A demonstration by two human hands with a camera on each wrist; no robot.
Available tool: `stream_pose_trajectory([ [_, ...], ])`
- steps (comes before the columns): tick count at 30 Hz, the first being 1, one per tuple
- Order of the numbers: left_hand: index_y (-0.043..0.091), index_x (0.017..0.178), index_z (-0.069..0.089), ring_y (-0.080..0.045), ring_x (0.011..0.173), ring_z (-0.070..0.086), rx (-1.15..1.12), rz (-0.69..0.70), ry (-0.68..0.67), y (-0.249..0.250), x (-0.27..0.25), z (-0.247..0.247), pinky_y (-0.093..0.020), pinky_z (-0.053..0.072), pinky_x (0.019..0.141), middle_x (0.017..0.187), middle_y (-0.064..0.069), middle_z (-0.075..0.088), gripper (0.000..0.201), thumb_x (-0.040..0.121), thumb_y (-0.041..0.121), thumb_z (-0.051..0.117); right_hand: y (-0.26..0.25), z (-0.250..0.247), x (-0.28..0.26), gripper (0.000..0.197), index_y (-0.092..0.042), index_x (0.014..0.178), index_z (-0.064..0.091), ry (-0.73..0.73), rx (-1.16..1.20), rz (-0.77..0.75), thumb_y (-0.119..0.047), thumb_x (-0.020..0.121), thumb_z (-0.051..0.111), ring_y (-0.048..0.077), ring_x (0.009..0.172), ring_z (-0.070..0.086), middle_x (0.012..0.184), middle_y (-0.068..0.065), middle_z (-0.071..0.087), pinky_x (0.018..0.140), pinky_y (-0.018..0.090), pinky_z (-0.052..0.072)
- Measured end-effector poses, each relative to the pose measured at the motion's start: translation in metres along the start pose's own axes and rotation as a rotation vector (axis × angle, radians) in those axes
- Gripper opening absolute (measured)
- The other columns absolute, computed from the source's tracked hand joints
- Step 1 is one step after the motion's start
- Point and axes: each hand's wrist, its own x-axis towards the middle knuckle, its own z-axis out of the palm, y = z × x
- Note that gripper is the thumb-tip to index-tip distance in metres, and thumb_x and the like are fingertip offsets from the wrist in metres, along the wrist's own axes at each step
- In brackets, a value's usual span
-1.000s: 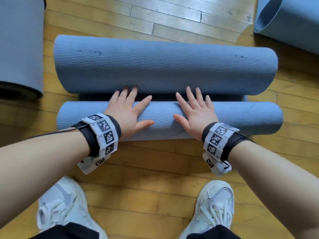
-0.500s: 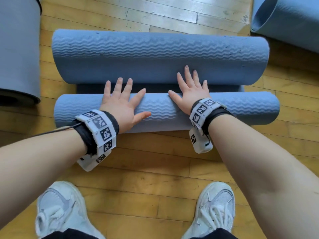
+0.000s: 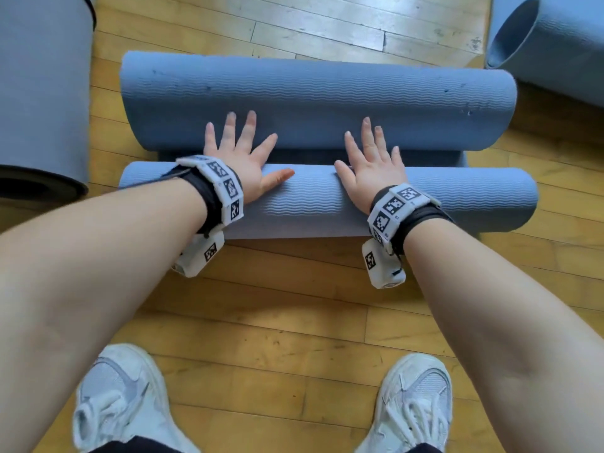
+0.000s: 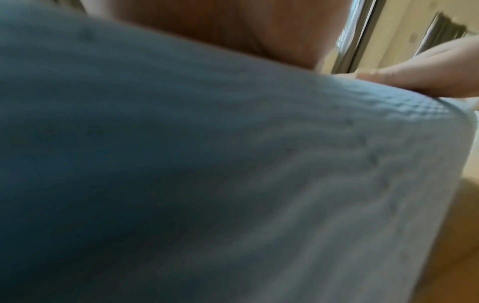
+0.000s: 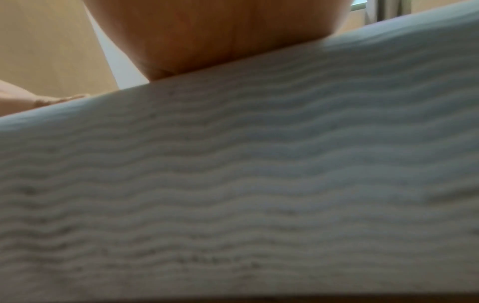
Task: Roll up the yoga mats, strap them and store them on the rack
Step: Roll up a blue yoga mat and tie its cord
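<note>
A blue ribbed yoga mat lies across the wooden floor, curled from both ends. Its near roll (image 3: 327, 204) is thin; its far roll (image 3: 313, 103) is thicker, and a dark strip of mat (image 3: 310, 156) shows between them. My left hand (image 3: 242, 148) lies flat on the near roll with straight, spread fingers that reach onto the far roll. My right hand (image 3: 372, 158) lies flat in the same way, a little to the right. In both wrist views the mat (image 4: 207, 184) (image 5: 233, 184) fills the picture, with my palms resting on it.
Another rolled blue mat (image 3: 42, 93) lies at the left, its dark end toward me. A third mat roll (image 3: 555, 44) with an open end lies at the top right. My white shoes (image 3: 121, 403) (image 3: 415, 407) stand on the floor (image 3: 277, 322) near the bottom.
Both hands have slid forward over the near roll, their fingertips now reaching onto the far roll. The near roll has moved closer to the far one.
</note>
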Motion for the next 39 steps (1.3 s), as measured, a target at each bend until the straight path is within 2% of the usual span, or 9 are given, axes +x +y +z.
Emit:
stream_pose_trajectory([
  [5,0.036,0.151,-0.007,-0.033,0.145,-0.017,0.013,-0.003,0.005,0.002,-0.001,0.002,-0.055,-0.008,0.116,0.158,-0.004,-0.022,0.081,0.082,0.077,0.003,0.002,0.004,-0.009,0.059,-0.033,0.153,0.010,-0.061,-0.025,-0.026,-0.055,0.099,0.016,0.018,0.149,-0.003,0.162,-0.004,-0.007,0.118,0.046,0.007],
  [11,0.033,0.150,-0.014,-0.032,0.146,-0.012,0.057,0.064,0.018,0.012,-0.033,0.007,-0.057,-0.008,0.114,0.159,-0.006,-0.017,0.086,0.082,0.078,0.014,-0.002,-0.011,0.018,0.065,-0.026,0.154,0.003,-0.149,0.017,0.064,-0.057,0.099,0.015,0.020,0.148,-0.013,0.160,-0.003,-0.016,0.118,0.051,0.003],
  [14,0.029,0.149,-0.020,-0.033,0.146,-0.008,0.150,0.105,0.045,0.012,-0.045,0.021,-0.059,-0.007,0.114,0.160,-0.008,-0.012,0.108,0.074,0.084,0.036,-0.002,-0.012,0.023,0.068,-0.025,0.154,-0.001,-0.147,0.028,0.086,-0.059,0.098,0.016,0.020,0.147,-0.016,0.159,-0.001,-0.021,0.118,0.052,0.000],
  [17,0.030,0.147,-0.023,-0.033,0.146,-0.002,0.200,0.096,0.041,0.009,-0.035,0.022,-0.058,-0.002,0.115,0.159,-0.009,-0.007,0.125,0.067,0.075,0.063,-0.005,-0.012,0.024,0.068,-0.025,0.154,0.000,-0.108,0.038,0.094,-0.060,0.098,0.016,0.019,0.147,-0.015,0.160,0.000,-0.019,0.119,0.050,0.000],
  [21,0.032,0.150,-0.011,-0.033,0.138,0.024,0.186,0.136,0.019,0.000,-0.009,0.006,-0.051,0.017,0.115,0.154,-0.010,0.017,0.131,0.057,0.078,0.069,-0.003,-0.012,0.018,0.067,-0.028,0.154,0.006,-0.065,0.010,0.035,-0.062,0.097,0.016,0.020,0.148,-0.009,0.161,0.005,-0.010,0.119,0.046,0.001],
  [25,0.034,0.149,0.004,-0.031,0.121,0.044,0.186,0.158,-0.001,-0.002,-0.001,-0.007,-0.044,0.038,0.101,0.138,-0.007,0.040,0.126,0.052,0.077,0.071,0.009,-0.015,0.005,0.097,-0.033,0.153,-0.001,-0.120,-0.106,-0.093,-0.079,0.079,0.041,0.023,0.148,-0.007,0.162,0.004,-0.003,0.119,0.050,-0.003],
  [29,0.035,0.144,0.011,-0.029,0.111,0.051,0.239,0.172,-0.016,0.001,-0.003,-0.017,-0.043,0.044,0.091,0.125,-0.004,0.048,0.116,0.054,0.075,0.071,0.017,-0.014,-0.003,0.132,-0.032,0.151,-0.009,-0.137,-0.287,-0.189,-0.060,0.059,0.081,0.025,0.147,0.008,0.159,0.003,0.011,0.118,0.053,0.004],
  [33,0.033,0.141,0.012,-0.028,0.106,0.055,0.292,0.189,-0.054,0.003,-0.012,-0.022,-0.042,0.043,0.088,0.124,-0.003,0.049,0.110,0.057,0.077,0.068,0.016,-0.015,-0.006,0.122,-0.031,0.151,0.009,-0.056,-0.279,-0.230,-0.052,0.057,0.085,0.023,0.137,0.029,0.149,0.000,0.029,0.114,0.047,0.021],
  [39,0.031,0.143,0.009,-0.025,0.104,0.056,0.316,0.268,-0.106,0.001,-0.040,-0.006,-0.037,0.042,0.081,0.126,-0.001,0.047,0.110,0.059,0.081,0.061,0.015,-0.008,-0.041,0.115,-0.031,0.150,0.010,-0.116,-0.270,-0.313,-0.056,0.061,0.079,0.023,0.134,0.031,0.148,-0.002,0.030,0.111,0.044,0.026],
])
